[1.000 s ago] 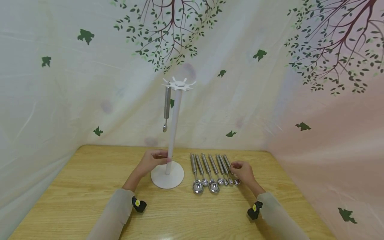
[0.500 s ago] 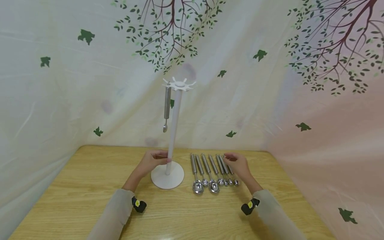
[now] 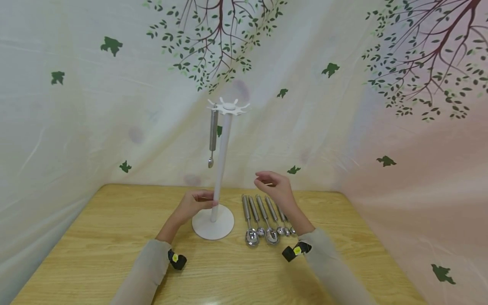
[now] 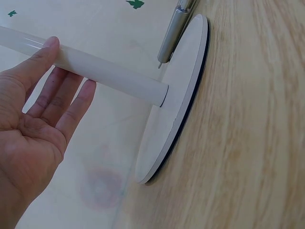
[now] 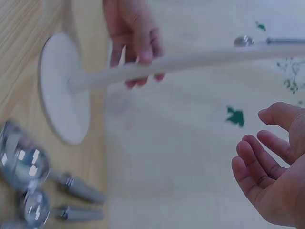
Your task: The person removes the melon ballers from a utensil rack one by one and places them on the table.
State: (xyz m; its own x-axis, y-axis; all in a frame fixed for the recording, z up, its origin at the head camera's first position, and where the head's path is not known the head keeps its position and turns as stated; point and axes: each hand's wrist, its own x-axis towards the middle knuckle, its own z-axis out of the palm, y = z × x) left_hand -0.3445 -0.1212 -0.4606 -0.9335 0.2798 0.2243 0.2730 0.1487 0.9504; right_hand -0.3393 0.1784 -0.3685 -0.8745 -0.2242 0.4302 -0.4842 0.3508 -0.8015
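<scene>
A white utensil stand (image 3: pixel 223 161) rises from its round base (image 3: pixel 207 231) on the wooden table. My left hand (image 3: pixel 195 206) holds the lower pole; in the left wrist view the thumb (image 4: pixel 47 50) lies over the pole and the fingers are beneath it. One small metal scoop (image 3: pixel 213 131) hangs from the left side of the stand's hooked top (image 3: pixel 228 109). My right hand (image 3: pixel 280 192) is raised above the row of metal scoops (image 3: pixel 262 212), its fingers loosely bent. Nothing shows in the right palm (image 5: pixel 276 181) in the right wrist view. My right forearm hides some scoops.
The scoops lie side by side right of the base, handles toward the back edge, bowls toward me. Two have larger bowls, such as the front scoop (image 3: pixel 251 237). A patterned cloth (image 3: pixel 305 140) hangs behind the wooden table (image 3: pixel 244 275).
My right hand has left the right end of the scoop row and moved up and left, toward the stand. The left hand has kept its hold on the pole.
</scene>
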